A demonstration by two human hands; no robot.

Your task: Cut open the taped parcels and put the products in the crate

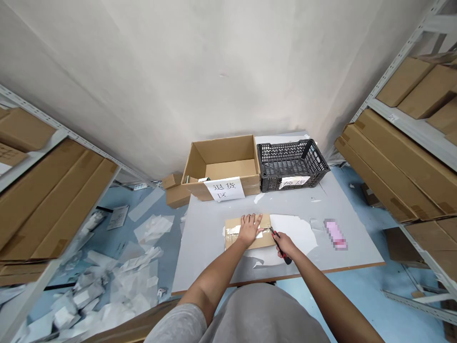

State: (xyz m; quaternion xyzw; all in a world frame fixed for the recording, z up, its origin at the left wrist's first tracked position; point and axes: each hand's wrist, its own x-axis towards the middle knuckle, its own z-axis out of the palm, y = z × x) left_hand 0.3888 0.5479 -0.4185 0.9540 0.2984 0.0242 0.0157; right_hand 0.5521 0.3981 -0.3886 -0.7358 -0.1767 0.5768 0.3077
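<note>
A small flat cardboard parcel (233, 239) with tape and a white label lies on the grey table (207, 257) in front of me. My left hand (249, 228) rests flat on top of it, fingers spread. My right hand (284, 245) is closed round a red and black utility knife (277, 237), its tip at the parcel's right edge. A torn white plastic mailer (298, 231) lies under and to the right of the parcel.
At the table's back stand an open cardboard box (221, 166) with a paper sign and a black plastic crate (291, 164). A pink blurred item (336, 234) lies at the right. Shelves with cartons flank both sides. Torn wrappers (107, 281) litter the blue floor at left.
</note>
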